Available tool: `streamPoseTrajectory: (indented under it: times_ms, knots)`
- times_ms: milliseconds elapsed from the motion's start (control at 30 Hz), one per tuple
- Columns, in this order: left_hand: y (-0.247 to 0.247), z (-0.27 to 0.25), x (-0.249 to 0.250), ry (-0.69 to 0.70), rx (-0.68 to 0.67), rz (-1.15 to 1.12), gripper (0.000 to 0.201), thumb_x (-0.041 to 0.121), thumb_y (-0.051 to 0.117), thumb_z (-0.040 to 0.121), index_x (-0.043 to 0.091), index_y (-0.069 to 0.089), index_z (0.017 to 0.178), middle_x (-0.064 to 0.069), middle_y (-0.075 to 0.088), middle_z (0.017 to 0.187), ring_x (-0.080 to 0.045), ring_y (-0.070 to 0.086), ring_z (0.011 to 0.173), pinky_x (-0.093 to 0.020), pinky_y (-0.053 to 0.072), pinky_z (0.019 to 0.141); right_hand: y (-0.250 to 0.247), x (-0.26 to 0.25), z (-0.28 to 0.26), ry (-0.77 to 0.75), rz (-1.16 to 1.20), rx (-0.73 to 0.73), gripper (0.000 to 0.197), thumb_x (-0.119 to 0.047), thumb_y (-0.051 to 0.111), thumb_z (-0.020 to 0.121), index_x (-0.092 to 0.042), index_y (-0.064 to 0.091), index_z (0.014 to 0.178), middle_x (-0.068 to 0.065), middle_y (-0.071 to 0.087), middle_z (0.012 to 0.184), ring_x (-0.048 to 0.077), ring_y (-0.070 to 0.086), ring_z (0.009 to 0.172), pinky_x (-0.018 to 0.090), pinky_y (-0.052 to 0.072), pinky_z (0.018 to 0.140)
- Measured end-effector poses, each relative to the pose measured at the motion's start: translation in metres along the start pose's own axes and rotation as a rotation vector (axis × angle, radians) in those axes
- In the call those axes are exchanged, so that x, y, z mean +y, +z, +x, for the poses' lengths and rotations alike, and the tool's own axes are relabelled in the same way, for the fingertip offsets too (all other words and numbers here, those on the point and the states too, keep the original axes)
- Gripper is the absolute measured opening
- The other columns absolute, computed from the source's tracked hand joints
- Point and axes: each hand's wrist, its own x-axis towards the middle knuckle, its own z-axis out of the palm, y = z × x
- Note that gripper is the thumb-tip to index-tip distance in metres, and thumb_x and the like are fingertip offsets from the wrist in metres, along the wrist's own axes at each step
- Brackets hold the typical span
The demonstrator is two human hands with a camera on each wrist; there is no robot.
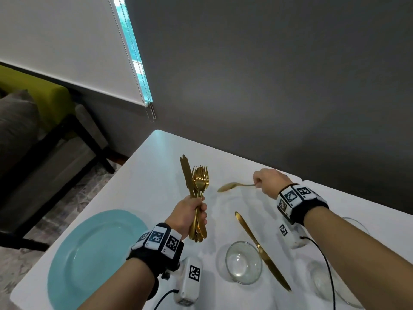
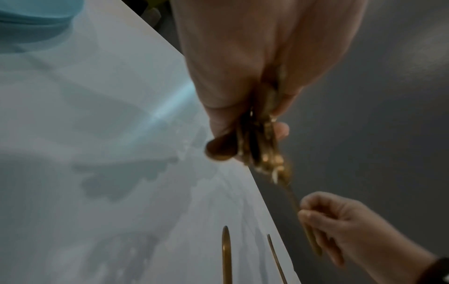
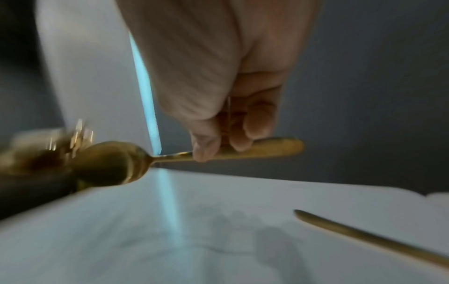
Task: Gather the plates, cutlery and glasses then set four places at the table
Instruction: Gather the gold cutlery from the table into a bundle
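The left hand [image 1: 190, 217] is closed in a fist around a bundle of gold cutlery [image 1: 196, 189], forks and knives together, and holds it upright above the white table [image 1: 156, 153]; the fork tines and knife tips point up and away from the person. The right hand [image 1: 269, 182] pinches the handle of a single gold spoon [image 1: 232, 186] between thumb and curled fingers. The spoon lies almost level in the air, and its bowl points toward the left hand, near the bundle but apart from it.

Just below the right wrist, one gold knife [image 1: 261, 249] lies flat on the table, at a slant. Its blade end passes beside a clear glass bowl [image 1: 243, 262], which stands between the two forearms; whether knife and bowl touch I cannot tell. Under the right forearm there is more clear glassware [image 1: 324, 283], partly hidden. To the outer side of the left forearm, a turquoise plate [image 1: 93, 253] rests on the table near its edge.
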Motion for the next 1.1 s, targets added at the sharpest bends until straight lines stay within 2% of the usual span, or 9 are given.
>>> streamPoseTrajectory:
  times_ms: [100, 200, 400, 500, 633, 767, 900, 1000, 1100]
  knots:
    - [0.006, 0.003, 0.004, 0.004, 0.009, -0.029, 0.011, 0.012, 0.037, 0.098, 0.011, 0.045, 0.091, -0.004, 0.049, 0.064, -0.012, 0.045, 0.042, -0.027, 0.043, 0.048, -0.014, 0.000, -0.014, 0.129, 0.621, -0.033, 0.008, -0.013, 0.058, 0.092, -0.013, 0.061, 0.084, 0.006, 0.062, 0.076, 0.018, 0.057, 0.061, 0.024, 0.048, 0.051]
    - [0.015, 0.005, 0.008, 0.022, -0.003, -0.031, 0.013, 0.012, 0.037, 0.099, 0.011, 0.045, 0.089, -0.005, 0.050, 0.065, -0.012, 0.048, 0.042, -0.026, 0.046, 0.047, -0.023, -0.017, -0.031, 0.080, 1.019, -0.237, 0.009, -0.009, 0.058, 0.092, -0.008, 0.061, 0.084, 0.011, 0.063, 0.075, 0.015, 0.057, 0.056, 0.020, 0.048, 0.047]
    - [0.037, -0.001, 0.012, 0.093, -0.020, 0.040, 0.013, 0.009, 0.037, 0.098, 0.007, 0.046, 0.089, -0.008, 0.054, 0.067, -0.015, 0.054, 0.045, -0.027, 0.048, 0.047, -0.020, -0.058, -0.049, 0.067, 1.102, -0.437, 0.018, -0.005, 0.052, 0.095, -0.006, 0.059, 0.078, 0.005, 0.062, 0.062, 0.006, 0.054, 0.041, 0.013, 0.045, 0.042]
    - [0.041, -0.002, 0.009, 0.121, 0.006, 0.122, 0.017, 0.011, 0.040, 0.096, 0.007, 0.050, 0.083, -0.012, 0.054, 0.069, -0.022, 0.055, 0.058, -0.032, 0.046, 0.057, -0.014, -0.071, -0.052, 0.136, 1.067, -0.381, 0.011, -0.007, 0.058, 0.091, -0.003, 0.063, 0.083, 0.008, 0.061, 0.070, 0.009, 0.056, 0.044, 0.016, 0.045, 0.042]
    - [0.041, -0.007, 0.003, 0.123, -0.044, 0.214, 0.026, 0.025, 0.041, 0.098, 0.008, 0.053, 0.083, -0.010, 0.056, 0.061, -0.021, 0.053, 0.055, -0.032, 0.045, 0.056, -0.009, -0.083, -0.055, 0.178, 0.876, -0.304, 0.020, -0.012, 0.062, 0.086, 0.004, 0.068, 0.097, 0.009, 0.067, 0.077, 0.013, 0.055, 0.049, 0.019, 0.044, 0.045]
    - [0.039, -0.012, 0.000, 0.137, -0.058, 0.320, 0.029, 0.029, 0.044, 0.097, 0.007, 0.057, 0.082, -0.007, 0.055, 0.056, -0.020, 0.051, 0.053, -0.033, 0.045, 0.058, -0.005, -0.084, -0.061, 0.089, 0.730, -0.293, 0.012, -0.018, 0.066, 0.085, -0.006, 0.068, 0.084, 0.006, 0.069, 0.075, 0.013, 0.055, 0.051, 0.021, 0.046, 0.049]
    - [0.032, -0.014, -0.002, 0.065, -0.045, 0.222, 0.033, 0.023, 0.041, 0.099, 0.007, 0.049, 0.072, -0.005, 0.052, 0.053, -0.018, 0.049, 0.048, -0.032, 0.046, 0.055, -0.007, -0.055, -0.064, 0.102, 0.467, -0.137, 0.017, -0.032, 0.068, 0.084, -0.015, 0.065, 0.082, -0.003, 0.067, 0.077, 0.010, 0.056, 0.056, 0.018, 0.045, 0.051]
    - [0.022, -0.016, -0.005, 0.025, -0.009, 0.198, 0.031, 0.023, 0.042, 0.099, 0.009, 0.047, 0.072, -0.006, 0.048, 0.057, -0.018, 0.047, 0.049, -0.031, 0.046, 0.057, 0.008, -0.026, -0.064, 0.174, 0.148, -0.175, 0.027, -0.033, 0.068, 0.085, -0.010, 0.068, 0.099, 0.003, 0.068, 0.100, 0.014, 0.056, 0.077, 0.025, 0.052, 0.073]
    - [0.014, -0.015, -0.008, 0.004, 0.006, 0.175, 0.026, 0.022, 0.046, 0.097, 0.009, 0.047, 0.075, -0.005, 0.047, 0.057, -0.017, 0.045, 0.049, -0.031, 0.045, 0.056, 0.043, -0.014, -0.061, 0.234, 0.111, -0.285, 0.038, -0.037, 0.073, 0.079, -0.011, 0.069, 0.105, 0.005, 0.068, 0.107, 0.018, 0.061, 0.087, 0.031, 0.054, 0.087]
